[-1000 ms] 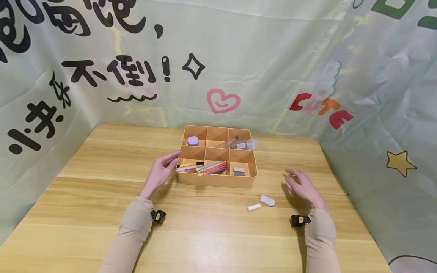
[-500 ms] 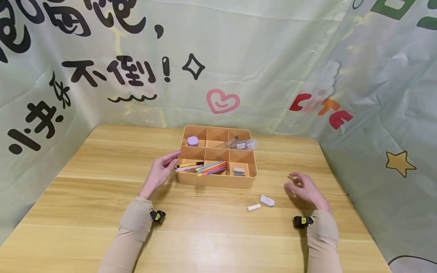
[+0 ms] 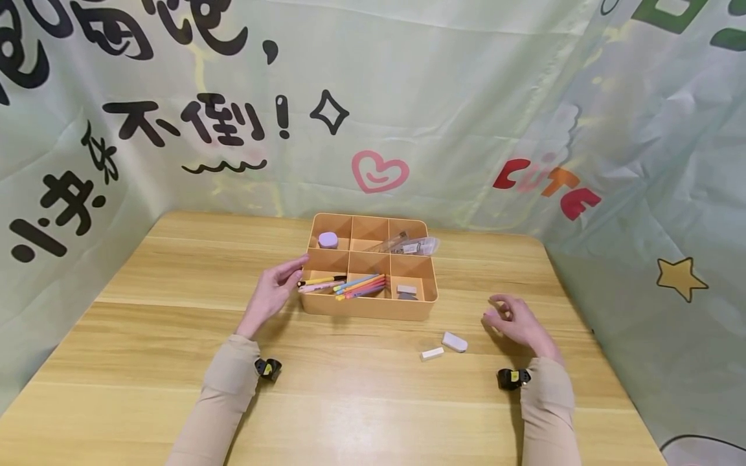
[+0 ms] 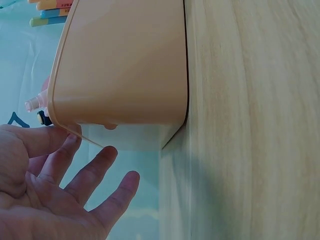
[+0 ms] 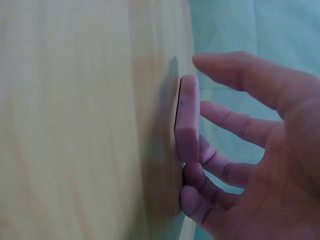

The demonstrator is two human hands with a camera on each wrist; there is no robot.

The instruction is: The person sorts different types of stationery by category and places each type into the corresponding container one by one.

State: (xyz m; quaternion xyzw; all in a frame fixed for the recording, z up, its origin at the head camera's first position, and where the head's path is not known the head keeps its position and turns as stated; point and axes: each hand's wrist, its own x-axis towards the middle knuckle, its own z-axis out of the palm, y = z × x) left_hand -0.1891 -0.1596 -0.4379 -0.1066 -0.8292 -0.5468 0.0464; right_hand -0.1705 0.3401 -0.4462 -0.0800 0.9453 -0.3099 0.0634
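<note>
My left hand is at the left end of a tan divided desk organizer. Its fairly straight fingers touch the organizer's rim and side wall. On the right, my right hand hovers just above the table with fingers loosely bent, holding nothing. Left of it on the table lie a pale lilac eraser and a smaller white eraser. The right wrist view has the lilac eraser, pinkish there, in front of the fingertips.
In the organizer's front compartments are dark and pink pens, several coloured pens and small grey-white blocks. Behind sit a lilac rounded item and clear plastic-looking items. Printed cloth hangs around the wooden table.
The right hand has drawn back slightly toward the person, its fingers bending a little more. The left hand, organizer and erasers stay in place.
</note>
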